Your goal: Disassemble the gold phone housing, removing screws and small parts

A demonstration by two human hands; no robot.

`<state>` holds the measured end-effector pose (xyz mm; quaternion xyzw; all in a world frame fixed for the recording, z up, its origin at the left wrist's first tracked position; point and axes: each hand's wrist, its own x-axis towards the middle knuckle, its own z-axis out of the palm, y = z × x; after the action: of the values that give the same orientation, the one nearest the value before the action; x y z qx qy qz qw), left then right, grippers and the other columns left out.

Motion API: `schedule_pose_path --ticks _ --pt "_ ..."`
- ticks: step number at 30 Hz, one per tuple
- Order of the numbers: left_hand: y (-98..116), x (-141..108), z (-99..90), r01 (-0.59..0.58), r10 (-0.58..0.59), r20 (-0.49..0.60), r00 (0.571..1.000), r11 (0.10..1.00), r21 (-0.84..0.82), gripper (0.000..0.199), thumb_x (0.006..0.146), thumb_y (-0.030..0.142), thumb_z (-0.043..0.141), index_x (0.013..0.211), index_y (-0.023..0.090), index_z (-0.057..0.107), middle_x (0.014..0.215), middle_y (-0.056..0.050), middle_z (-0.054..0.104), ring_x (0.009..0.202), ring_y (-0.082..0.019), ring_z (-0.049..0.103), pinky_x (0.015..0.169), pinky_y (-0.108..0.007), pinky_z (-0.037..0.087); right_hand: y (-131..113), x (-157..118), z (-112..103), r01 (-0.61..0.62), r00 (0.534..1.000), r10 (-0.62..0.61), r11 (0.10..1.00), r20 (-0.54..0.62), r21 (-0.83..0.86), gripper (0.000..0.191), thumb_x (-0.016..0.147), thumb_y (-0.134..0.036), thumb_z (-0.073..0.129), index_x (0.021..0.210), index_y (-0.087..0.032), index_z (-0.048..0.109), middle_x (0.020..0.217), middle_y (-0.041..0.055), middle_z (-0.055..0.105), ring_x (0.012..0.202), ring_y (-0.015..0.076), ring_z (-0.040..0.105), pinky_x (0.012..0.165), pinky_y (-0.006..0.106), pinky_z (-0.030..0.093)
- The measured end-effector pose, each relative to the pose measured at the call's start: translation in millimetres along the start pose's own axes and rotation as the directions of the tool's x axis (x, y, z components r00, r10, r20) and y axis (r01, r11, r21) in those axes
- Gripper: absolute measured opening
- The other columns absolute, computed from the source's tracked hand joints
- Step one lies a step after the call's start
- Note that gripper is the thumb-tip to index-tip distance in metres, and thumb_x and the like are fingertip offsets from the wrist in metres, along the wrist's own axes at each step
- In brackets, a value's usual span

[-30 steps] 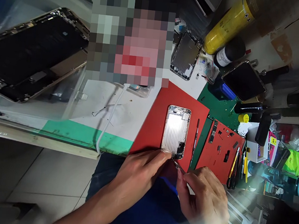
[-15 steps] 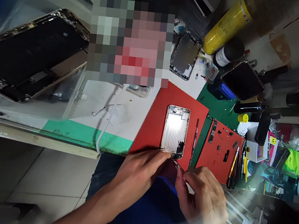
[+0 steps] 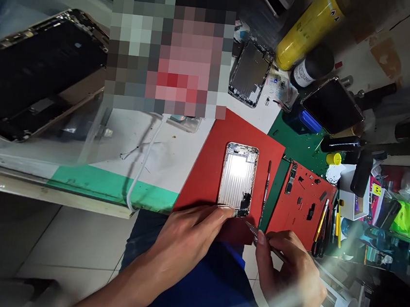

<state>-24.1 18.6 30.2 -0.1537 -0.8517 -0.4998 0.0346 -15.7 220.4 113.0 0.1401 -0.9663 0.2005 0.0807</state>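
Observation:
An opened phone housing (image 3: 236, 181), silvery inside with a dark piece at its lower right, lies on a red mat (image 3: 203, 173). My left hand (image 3: 193, 230) has its fingers closed together at the housing's near edge, thumb and fingertips pressing on it. Right of that, my right hand (image 3: 290, 267) pinches a slim metal tool (image 3: 251, 229) with a ridged grip and a pointed tip. Its tip sits just off the housing's near right corner, apart from it. Another slim metal tool (image 3: 266, 189) lies lengthwise beside the housing.
A second red mat (image 3: 293, 221) on the right carries small phone parts. Behind are another phone housing (image 3: 252, 73), a yellow can (image 3: 308, 30) and a black bottle (image 3: 312, 67). A white cable (image 3: 145, 162) crosses the left side. A large phone body (image 3: 41, 73) lies far left.
My right hand has drawn back to the right and toward me, taking the tool's tip off the housing's near edge. My left hand stays on the housing. The view has shifted slightly.

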Motion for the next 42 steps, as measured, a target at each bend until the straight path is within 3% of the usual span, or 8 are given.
schedule_pose_path --ticks 11,14,18,26,33,39,42 --pt "0 -1 1.2 0.003 -0.003 -0.014 1.000 1.000 -0.015 0.022 0.110 0.013 0.052 0.122 0.020 0.069 0.106 -0.003 0.084 0.087 -0.018 0.083 0.086 -0.033 0.071 -3 6 0 0.029 1.000 -0.029 1.000 -0.001 0.006 0.018 0.104 -0.015 0.069 0.093 -0.024 0.059 0.073 -0.0024 0.069 0.054 0.0120 0.064 0.049 0.027 0.053" --pt "0 -1 1.0 -0.007 0.007 -0.009 1.000 1.000 -0.001 0.025 0.108 0.009 0.052 0.123 0.020 0.068 0.107 -0.004 0.084 0.086 -0.019 0.083 0.084 -0.035 0.071 -4 6 0 0.067 0.998 -0.066 0.997 0.012 -0.038 0.020 0.103 -0.014 0.070 0.091 -0.024 0.058 0.070 -0.0034 0.066 0.053 0.0111 0.061 0.050 0.027 0.051" --pt "-2 -3 2.4 -0.009 0.009 -0.008 1.000 1.000 0.005 0.032 0.103 0.003 0.052 0.125 0.021 0.067 0.109 -0.003 0.084 0.087 -0.020 0.083 0.085 -0.037 0.072 -4 5 -1 0.153 0.988 -0.153 0.987 0.008 -0.044 0.020 0.099 -0.006 0.073 0.103 -0.021 0.060 0.072 -0.0032 0.064 0.058 0.0115 0.058 0.055 0.029 0.048" --pt "-4 -6 5.1 -0.008 0.008 -0.005 1.000 1.000 -0.002 0.045 0.094 -0.007 0.051 0.126 0.022 0.067 0.112 -0.002 0.084 0.093 -0.019 0.083 0.090 -0.033 0.070 -2 11 -11 0.226 0.947 -0.247 0.967 0.208 0.118 0.026 0.100 0.004 0.058 0.117 -0.016 0.059 0.100 0.0097 0.070 0.084 0.0186 0.061 0.069 0.034 0.053" --pt "-4 -6 5.7 -0.003 0.003 -0.007 1.000 1.000 -0.004 0.045 0.095 -0.006 0.052 0.127 0.022 0.067 0.112 -0.003 0.083 0.095 -0.019 0.082 0.092 -0.035 0.069 -2 11 -8 0.270 0.953 -0.267 0.963 0.140 -0.002 0.022 0.098 0.000 0.070 0.104 -0.018 0.059 0.082 0.0026 0.066 0.072 0.0166 0.058 0.065 0.033 0.048" --pt "-2 -7 5.3 0.059 -0.056 0.051 0.997 0.996 -0.061 0.042 0.096 -0.004 0.058 0.125 0.024 0.067 0.115 -0.001 0.083 0.098 -0.019 0.082 0.091 -0.034 0.069 3 13 -13 0.342 0.894 -0.351 0.936 0.278 0.082 0.021 0.104 -0.004 0.059 0.121 -0.014 0.064 0.112 0.0137 0.075 0.098 0.0239 0.071 0.085 0.039 0.060" --pt "-1 -7 5.2 0.083 -0.079 0.056 0.995 0.994 -0.070 0.045 0.094 -0.006 0.057 0.124 0.025 0.067 0.114 0.000 0.083 0.099 -0.018 0.082 0.095 -0.033 0.068 5 18 -16 0.363 0.909 -0.361 0.931 0.206 0.030 0.013 0.104 -0.006 0.060 0.112 -0.014 0.067 0.094 0.0091 0.074 0.084 0.0216 0.070 0.075 0.036 0.059"
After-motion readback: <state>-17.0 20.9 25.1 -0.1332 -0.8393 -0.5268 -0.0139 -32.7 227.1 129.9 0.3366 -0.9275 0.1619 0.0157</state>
